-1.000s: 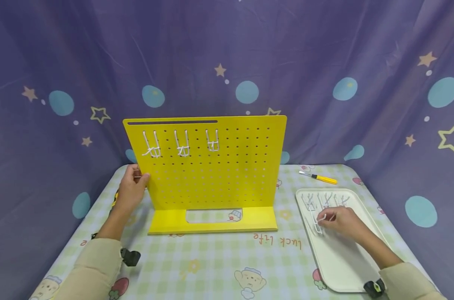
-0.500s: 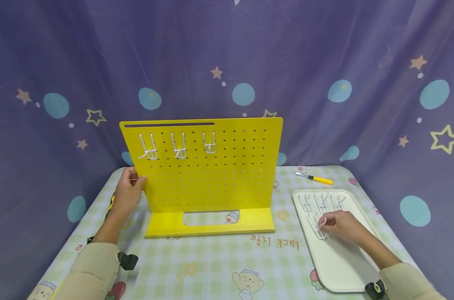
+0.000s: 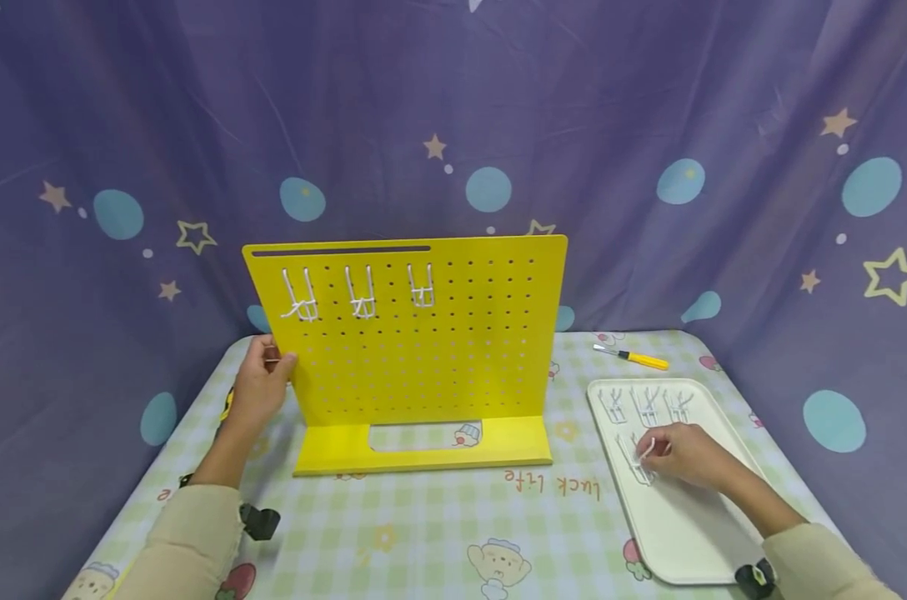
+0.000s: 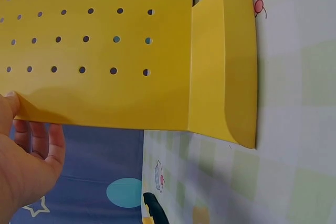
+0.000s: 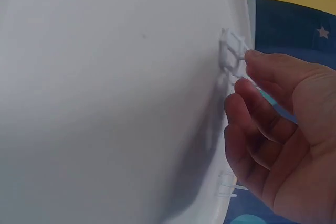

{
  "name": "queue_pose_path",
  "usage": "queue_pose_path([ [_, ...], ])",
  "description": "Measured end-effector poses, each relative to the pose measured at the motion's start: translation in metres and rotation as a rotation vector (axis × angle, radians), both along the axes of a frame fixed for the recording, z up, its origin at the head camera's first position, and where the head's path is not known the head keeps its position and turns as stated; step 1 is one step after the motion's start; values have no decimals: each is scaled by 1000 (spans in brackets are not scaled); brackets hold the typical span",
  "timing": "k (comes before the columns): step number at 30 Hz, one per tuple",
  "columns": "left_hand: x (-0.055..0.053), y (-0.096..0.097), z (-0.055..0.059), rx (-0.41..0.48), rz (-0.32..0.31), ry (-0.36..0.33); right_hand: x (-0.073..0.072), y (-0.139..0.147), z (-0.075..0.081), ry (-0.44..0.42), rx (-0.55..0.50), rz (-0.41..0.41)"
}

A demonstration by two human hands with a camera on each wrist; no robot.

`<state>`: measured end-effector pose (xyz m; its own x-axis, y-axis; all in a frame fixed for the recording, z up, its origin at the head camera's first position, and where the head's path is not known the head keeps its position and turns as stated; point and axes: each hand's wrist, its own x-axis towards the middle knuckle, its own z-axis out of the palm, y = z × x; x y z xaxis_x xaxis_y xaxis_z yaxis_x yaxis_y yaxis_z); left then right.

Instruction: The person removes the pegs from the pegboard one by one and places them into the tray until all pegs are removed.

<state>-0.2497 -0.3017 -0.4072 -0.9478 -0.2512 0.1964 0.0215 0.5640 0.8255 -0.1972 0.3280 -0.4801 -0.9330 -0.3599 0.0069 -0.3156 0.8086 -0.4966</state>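
A yellow pegboard (image 3: 423, 367) stands upright on the table. My left hand (image 3: 262, 379) grips its left edge, thumb on the front face and fingers curled behind, as the left wrist view shows. Over the cream tray (image 3: 694, 533) on the right, my right hand (image 3: 686, 454) pinches a white wire hook (image 5: 231, 51) between thumb and fingertips. That hook is close over the tray's surface near its left side, partly covered by the fingers in the head view. Behind it, several more white wire hooks (image 3: 646, 407) lie in a row at the tray's far end.
Three white wire hooks, one of them a middle hook (image 3: 361, 293), hang along the upper left of the pegboard. A yellow-handled screwdriver (image 3: 637, 358) lies behind the tray. Partly hidden by the left forearm is a yellow and black object (image 3: 228, 403). A checked cloth (image 3: 423, 533) covers the table.
My right hand has come slightly toward me and lower with the hook, uncovering the row of hooks behind it. The left hand keeps its grip on the pegboard; the head view shifted a little.
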Motion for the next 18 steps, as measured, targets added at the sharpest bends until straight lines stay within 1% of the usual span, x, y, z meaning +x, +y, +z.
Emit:
queue_pose_path([
  [2, 0, 0, -1, 0, 1, 2, 1, 1, 8, -15, 5, 7],
  [5, -1, 1, 0, 8, 6, 3, 0, 3, 23, -15, -1, 35],
  [11, 0, 2, 2, 11, 4, -4, -5, 6, 54, 23, 21, 93],
  [13, 0, 2, 3, 8, 2, -8, -7, 4, 64, 56, 26, 105],
  [15, 1, 2, 4, 10, 6, -14, -9, 0, 73, 109, 30, 104],
  [18, 1, 3, 4, 8, 4, -14, -11, -12, 86, 192, 20, 83],
])
